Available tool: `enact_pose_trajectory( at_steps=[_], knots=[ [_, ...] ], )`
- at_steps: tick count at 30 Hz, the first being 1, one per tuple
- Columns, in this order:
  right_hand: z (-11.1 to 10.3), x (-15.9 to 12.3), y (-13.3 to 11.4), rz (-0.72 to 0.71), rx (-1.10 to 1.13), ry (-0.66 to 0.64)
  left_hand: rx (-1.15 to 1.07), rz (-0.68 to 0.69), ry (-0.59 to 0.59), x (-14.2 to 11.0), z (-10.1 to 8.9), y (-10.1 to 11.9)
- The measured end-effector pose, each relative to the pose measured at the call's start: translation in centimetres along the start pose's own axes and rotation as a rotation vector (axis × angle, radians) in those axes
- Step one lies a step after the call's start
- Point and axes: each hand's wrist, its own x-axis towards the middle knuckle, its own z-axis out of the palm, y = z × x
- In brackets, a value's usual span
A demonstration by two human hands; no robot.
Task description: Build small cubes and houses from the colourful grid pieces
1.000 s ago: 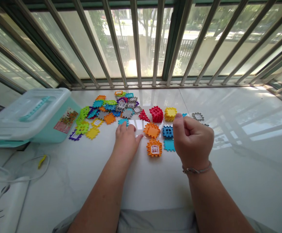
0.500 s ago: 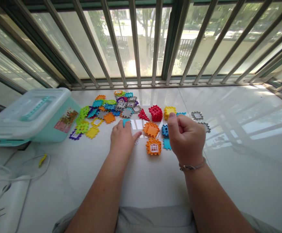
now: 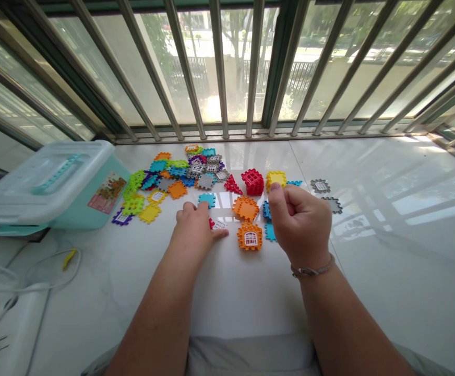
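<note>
My left hand (image 3: pixel 194 227) is low over the tiled floor, its thumb held apart from its bent fingers. Close by the thumb lie a white window insert (image 3: pixel 220 224) and a red piece (image 3: pixel 212 223), mostly hidden by the hand. Just beyond the fingertips is a flat teal square tile (image 3: pixel 207 199). My right hand (image 3: pixel 303 222) is closed in a fist; whatever is inside it is hidden. It partly covers a blue block (image 3: pixel 266 210) and a teal tile (image 3: pixel 270 231). Between the hands sit an orange block with a white window (image 3: pixel 250 236) and another orange block (image 3: pixel 245 208).
Farther back stand a red cube (image 3: pixel 252 181) and a yellow block (image 3: pixel 276 180). Mixed interlocking tiles (image 3: pixel 176 172) are heaped at the left. A lidded teal storage box (image 3: pixel 55 188) stands beside them. Grey tiles (image 3: pixel 320 186) lie at the right; metal bars (image 3: pixel 219 68) close off the window.
My left hand has drawn back toward me, uncovering the teal square tile. The red piece and more of the white insert now show beside it. My right fist has hardly moved.
</note>
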Motion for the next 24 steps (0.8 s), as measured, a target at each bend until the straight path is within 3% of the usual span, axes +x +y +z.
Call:
enact_pose_trajectory(
  at_steps=[11,24],
  knots=[
    [0.4,-0.3,0.4,0.001,-0.001,-0.038,-0.082,0.123,-0.030,0.4,0.8,-0.4],
    [0.7,-0.2,0.2,0.008,0.008,-0.097,-0.104,0.172,0.003,-1.3,0.3,1.2]
  ],
)
